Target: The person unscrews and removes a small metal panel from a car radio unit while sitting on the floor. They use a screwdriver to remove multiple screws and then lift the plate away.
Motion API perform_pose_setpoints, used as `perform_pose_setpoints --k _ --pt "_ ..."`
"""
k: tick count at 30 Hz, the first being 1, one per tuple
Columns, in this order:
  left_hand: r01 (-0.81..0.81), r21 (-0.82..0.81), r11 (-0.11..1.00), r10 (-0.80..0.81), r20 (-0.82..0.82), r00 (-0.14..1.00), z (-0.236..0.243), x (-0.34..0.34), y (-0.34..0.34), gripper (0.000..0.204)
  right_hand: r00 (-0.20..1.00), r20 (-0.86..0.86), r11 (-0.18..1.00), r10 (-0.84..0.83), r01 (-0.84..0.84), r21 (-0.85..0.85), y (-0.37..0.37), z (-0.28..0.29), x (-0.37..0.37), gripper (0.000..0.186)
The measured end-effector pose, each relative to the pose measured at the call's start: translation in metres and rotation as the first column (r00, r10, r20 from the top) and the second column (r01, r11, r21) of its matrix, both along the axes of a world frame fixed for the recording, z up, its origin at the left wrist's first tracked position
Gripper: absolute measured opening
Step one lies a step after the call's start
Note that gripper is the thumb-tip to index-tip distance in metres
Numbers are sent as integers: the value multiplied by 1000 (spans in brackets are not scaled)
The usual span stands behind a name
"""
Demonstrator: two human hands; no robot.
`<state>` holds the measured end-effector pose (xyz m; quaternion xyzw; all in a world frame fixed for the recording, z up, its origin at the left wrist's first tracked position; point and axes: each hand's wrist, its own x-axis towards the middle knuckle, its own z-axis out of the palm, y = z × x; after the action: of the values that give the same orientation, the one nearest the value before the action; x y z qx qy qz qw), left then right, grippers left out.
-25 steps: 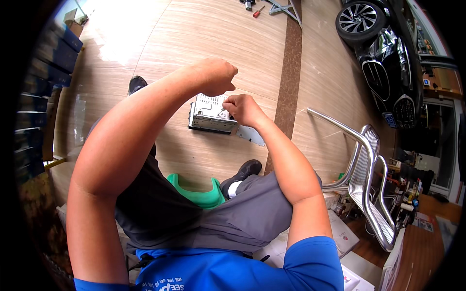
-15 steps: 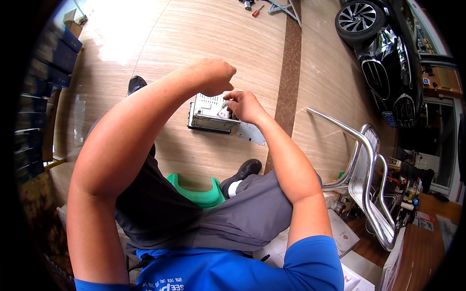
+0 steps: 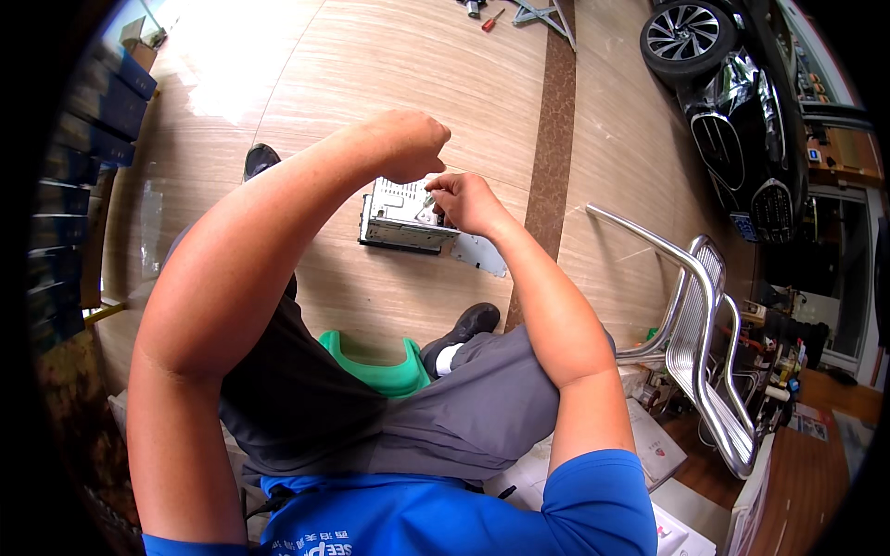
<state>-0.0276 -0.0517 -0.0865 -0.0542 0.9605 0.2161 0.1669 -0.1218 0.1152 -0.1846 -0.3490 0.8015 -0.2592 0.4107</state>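
Observation:
A silver metal box with slots in its top, which looks like a car stereo unit (image 3: 400,225), rests on the floor ahead of me. My left hand (image 3: 414,146) is closed in a fist above its far side; whatever it grips is hidden. At the box's right top, my right hand (image 3: 468,204) has thumb and fingers pinched together. Something small shows at those fingertips, too small to name. A flat grey metal plate (image 3: 480,254) lies on the floor against the box's right side.
A green plastic stool (image 3: 380,375) stands between my legs. To the right is a chrome metal chair (image 3: 697,324), with a black car (image 3: 742,148) beyond. A red screwdriver (image 3: 491,21) and a scissor jack (image 3: 542,15) lie far ahead. Blue boxes (image 3: 97,107) are stacked left.

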Motion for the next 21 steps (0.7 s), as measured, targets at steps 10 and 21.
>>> perform_pose_setpoints --k 10,21 --pt "-4 -4 1000 4 -14 1000 -7 1 -1 38 1000 -16 1000 11 -11 -24 -2 4 4 19" --pt "-24 14 1000 24 14 1000 -4 1 0 36 988 -155 1000 8 -9 -11 0 -2 2 26"
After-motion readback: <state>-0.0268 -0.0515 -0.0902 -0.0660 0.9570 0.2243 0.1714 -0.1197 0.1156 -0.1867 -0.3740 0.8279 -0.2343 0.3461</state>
